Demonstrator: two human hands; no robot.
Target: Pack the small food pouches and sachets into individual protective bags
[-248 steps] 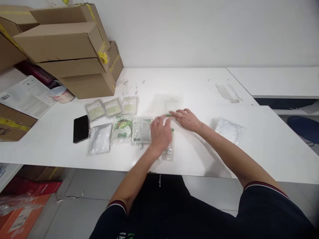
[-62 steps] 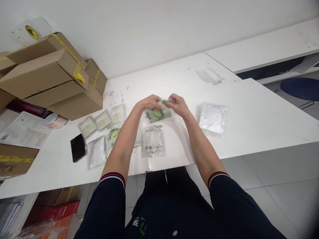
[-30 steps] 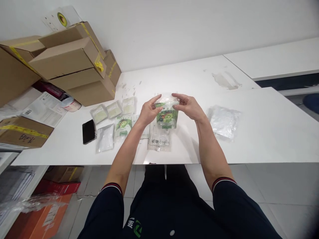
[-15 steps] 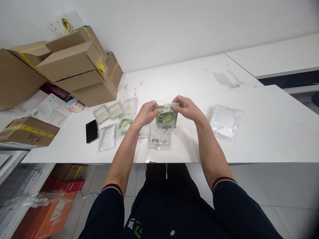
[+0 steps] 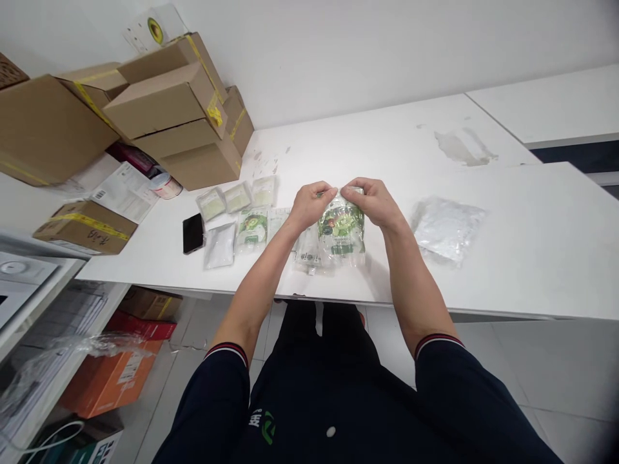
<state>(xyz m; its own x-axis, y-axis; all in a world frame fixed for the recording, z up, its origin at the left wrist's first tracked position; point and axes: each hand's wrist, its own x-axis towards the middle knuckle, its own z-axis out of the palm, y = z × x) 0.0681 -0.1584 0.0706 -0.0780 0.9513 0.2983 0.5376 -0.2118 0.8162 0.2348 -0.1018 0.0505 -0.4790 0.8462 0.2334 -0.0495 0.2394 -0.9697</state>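
Observation:
A green and white pouch with fruit pictures, in clear plastic, (image 5: 341, 229) hangs between my hands above the table. My left hand (image 5: 313, 205) pinches its top edge near the middle, and my right hand (image 5: 371, 201) pinches the top edge just beside it. Beneath and left of it lies a clear packet with small printed marks (image 5: 309, 254), partly covered. Further left are a similar green pouch (image 5: 253, 227), a silver-white packet (image 5: 220, 246) and several small pale green packets (image 5: 237, 196). A heap of clear plastic bags (image 5: 447, 229) lies to the right.
A black phone (image 5: 193, 233) lies on the white table (image 5: 527, 245), left of the packets. Cardboard boxes (image 5: 155, 100) are stacked at the back left beside a small tub (image 5: 166, 185). A shelf with papers stands at the lower left.
The pouch has tilted upright, its printed front now facing me, and shifted slightly right. My hands have come closer together at its top edge. The camera view has shifted a little.

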